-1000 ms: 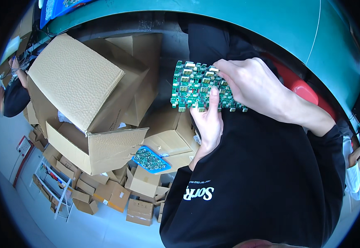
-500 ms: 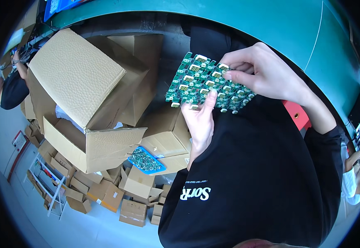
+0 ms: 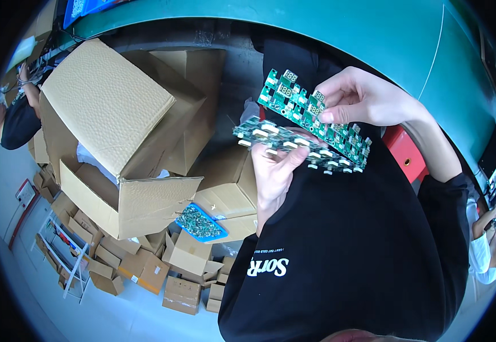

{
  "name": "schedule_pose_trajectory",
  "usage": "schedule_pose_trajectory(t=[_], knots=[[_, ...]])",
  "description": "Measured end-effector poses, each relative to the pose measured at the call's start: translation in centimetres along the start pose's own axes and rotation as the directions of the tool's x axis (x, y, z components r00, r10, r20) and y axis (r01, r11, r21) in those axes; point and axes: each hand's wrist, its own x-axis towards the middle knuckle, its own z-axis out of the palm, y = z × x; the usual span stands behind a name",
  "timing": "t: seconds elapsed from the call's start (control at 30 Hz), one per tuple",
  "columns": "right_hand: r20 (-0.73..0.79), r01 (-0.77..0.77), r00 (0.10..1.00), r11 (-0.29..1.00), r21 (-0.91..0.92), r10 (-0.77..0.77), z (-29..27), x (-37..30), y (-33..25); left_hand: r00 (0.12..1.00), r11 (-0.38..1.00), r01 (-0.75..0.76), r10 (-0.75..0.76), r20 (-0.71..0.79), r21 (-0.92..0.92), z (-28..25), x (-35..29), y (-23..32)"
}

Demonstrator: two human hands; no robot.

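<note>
Green circuit boards with small white-framed digit displays are in both of my hands, above my lap. My left hand (image 3: 272, 179) grips the lower circuit board panel (image 3: 279, 137), thumb on top, and that panel lies tilted almost edge-on. Between the thumb and fingers of my right hand (image 3: 364, 102) is the upper circuit board strip (image 3: 299, 108), its displays facing me. The two pieces stand apart at their left ends and come together at the right. Whether they are still joined there I cannot tell.
A large open cardboard box (image 3: 105, 102) stands at left. Below it a blue tray (image 3: 225, 232) of small green boards rests on another carton (image 3: 231, 194). A teal table (image 3: 373, 34) curves across the top. A red object (image 3: 404, 154) is near my right elbow. Other people sit at both sides.
The single flat panel now shows as two angled pieces. My right hand has moved slightly right with the upper strip, while the lower piece in my left hand has tipped toward edge-on.
</note>
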Motion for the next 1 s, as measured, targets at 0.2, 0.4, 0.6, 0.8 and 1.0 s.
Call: schedule_pose_trajectory(t=[0.2,0.4,0.6,0.8,1.0], knots=[[-0.267,0.008,0.964,1.0,0.021,-0.002,0.0,-0.3,-2.3,0.984,0.97,-0.177,0.177,-0.019,-0.169,-0.5,2.3,2.3],[-0.221,0.284,0.945,0.941,0.185,-0.242,-1.4,0.7,-5.7,0.939,0.946,-0.316,0.3,-0.166,-0.075,0.1,7.5,8.4],[-0.424,0.436,0.717,0.83,-0.346,-0.553,-6.6,8.7,-12.4,0.704,0.719,-0.687,0.695,-0.147,0.106,0.6,18.0,16.5],[-0.407,0.319,0.674,0.74,-0.592,-0.616,-14.0,21.0,-21.0,0.731,0.738,-0.675,0.666,-0.149,-0.011,-0.1,23.9,17.4],[0.026,0.372,0.414,0.143,-0.917,-0.91,-16.4,27.6,-20.7,0.772,0.796,-0.603,0.598,-0.213,0.05,-0.1,22.9,16.4]])
